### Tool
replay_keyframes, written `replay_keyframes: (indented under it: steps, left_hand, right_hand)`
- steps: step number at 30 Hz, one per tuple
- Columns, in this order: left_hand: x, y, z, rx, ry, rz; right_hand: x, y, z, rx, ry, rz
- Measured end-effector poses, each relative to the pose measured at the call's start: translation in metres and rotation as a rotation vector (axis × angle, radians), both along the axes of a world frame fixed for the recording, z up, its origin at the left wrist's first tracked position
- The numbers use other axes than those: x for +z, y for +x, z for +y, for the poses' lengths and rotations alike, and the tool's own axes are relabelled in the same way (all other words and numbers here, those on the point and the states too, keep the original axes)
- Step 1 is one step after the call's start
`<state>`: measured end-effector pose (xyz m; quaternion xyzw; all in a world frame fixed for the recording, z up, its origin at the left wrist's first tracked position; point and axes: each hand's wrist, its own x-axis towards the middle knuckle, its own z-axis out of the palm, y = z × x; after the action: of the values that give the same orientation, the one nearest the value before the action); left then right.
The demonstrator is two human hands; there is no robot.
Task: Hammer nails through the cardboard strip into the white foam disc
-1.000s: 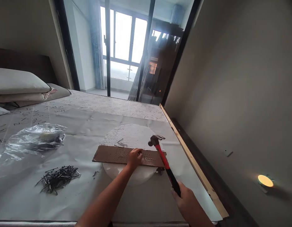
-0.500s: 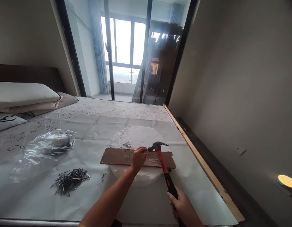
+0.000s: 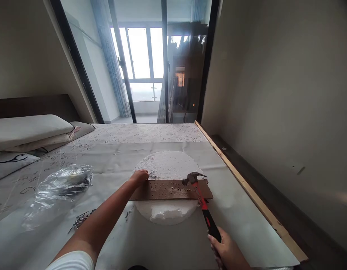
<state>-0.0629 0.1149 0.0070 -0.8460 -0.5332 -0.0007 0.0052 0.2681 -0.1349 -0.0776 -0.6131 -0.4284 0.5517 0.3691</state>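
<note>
A brown cardboard strip (image 3: 170, 189) full of small holes lies across a round white foam disc (image 3: 168, 169) on the bed. My right hand (image 3: 228, 250) is closed round the black grip of a red-handled claw hammer (image 3: 201, 197), whose head rests on the right part of the strip. My left hand (image 3: 139, 176) reaches to the strip's far left end, fingers curled at a few loose nails (image 3: 152, 174) lying on the foam. Whether it grips any nail is hidden.
A pile of dark nails (image 3: 80, 221) lies left of my forearm, beside a crumpled clear plastic bag (image 3: 59, 187). Pillows (image 3: 29, 131) sit at the far left. A wooden slat (image 3: 246, 187) runs along the bed's right edge, with a wall beyond.
My left hand has moved from the middle of the strip to its left end by the loose nails. The hammer head has shifted right and down onto the strip.
</note>
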Motion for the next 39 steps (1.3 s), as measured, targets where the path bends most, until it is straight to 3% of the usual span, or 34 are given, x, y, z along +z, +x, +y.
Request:
replay_keyframes:
  steps: [6,11,15,18,22,27,32,39]
  left_hand:
    - [-0.003,0.010,0.007,-0.073,-0.056,0.172]
    - [0.007,0.005,0.011,-0.130,-0.027,0.195]
    - [0.020,0.010,0.009,-0.100,0.093,0.003]
    - [0.022,0.034,-0.005,-0.094,0.160,-0.240]
    - [0.009,0.088,-0.038,-0.051,0.085,-0.479]
    - [-0.019,0.143,-0.066,0.116,-0.067,-0.681]
    - [-0.037,0.159,-0.066,0.160,-0.064,-0.760]
    - [-0.043,0.159,-0.064,0.169,-0.047,-0.702]
  right_hand:
    - [0.005,0.002,0.000,0.025,-0.020,0.010]
    - [0.013,0.005,0.001,0.019,-0.043,0.047]
    - [0.020,0.005,0.001,-0.018,-0.029,0.037]
    - [0.023,0.006,0.001,-0.040,-0.018,0.059]
    - [0.024,0.007,0.001,-0.022,-0.042,0.084]
    - [0.020,0.011,0.000,-0.005,-0.029,0.073]
    - [0.020,0.012,-0.002,-0.020,-0.004,0.083]
    - [0.017,0.013,-0.003,-0.029,-0.011,0.080]
